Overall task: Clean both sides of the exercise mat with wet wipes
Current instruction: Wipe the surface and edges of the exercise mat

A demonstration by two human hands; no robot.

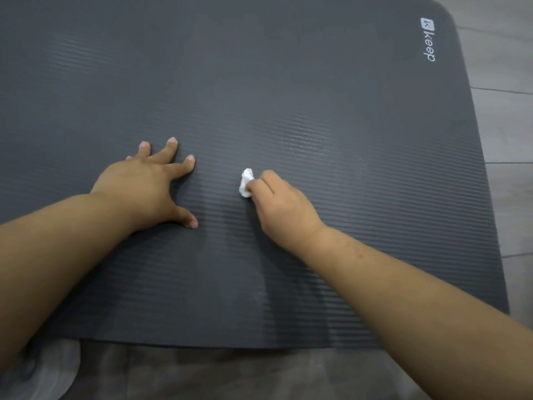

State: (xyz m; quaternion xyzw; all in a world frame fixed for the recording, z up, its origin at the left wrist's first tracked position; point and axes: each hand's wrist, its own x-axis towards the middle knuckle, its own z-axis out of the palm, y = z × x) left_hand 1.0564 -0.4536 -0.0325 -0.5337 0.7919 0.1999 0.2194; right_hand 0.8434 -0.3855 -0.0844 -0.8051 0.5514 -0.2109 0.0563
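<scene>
The dark grey ribbed foam exercise mat (pixel 317 96) fills most of the frame. Its left side and far end are cut off by the left and top frame edges; only the near edge, the right edge and the rounded upper-right corner are visible. The underside is hidden. A white printed "keep" logo (pixel 427 39) sits near the upper-right corner, rotated to read down the frame. The left hand (pixel 144 186) lies palm down on the mat, left of centre, with its fingers (pixel 170 148) spread and straight and the thumb extended toward the lower right; the little finger is mostly hidden behind the others. The right hand (pixel 282 203) is just right of centre, with its fingers (pixel 261 189) curled and pinching a small crumpled white wet wipe (pixel 246 183) against the mat surface. Most of the wipe is covered by the fingertips; only a wad protrudes to the upper left. Both forearms are cut off at the lower frame edges. Pale grey floor tiles (pixel 507 125) run along the right side. Below the mat's near edge lies a blurred grey-brown surface (pixel 230 373), material not identifiable, and a pale rounded object (pixel 57 370) at lower left, too blurred to identify.
</scene>
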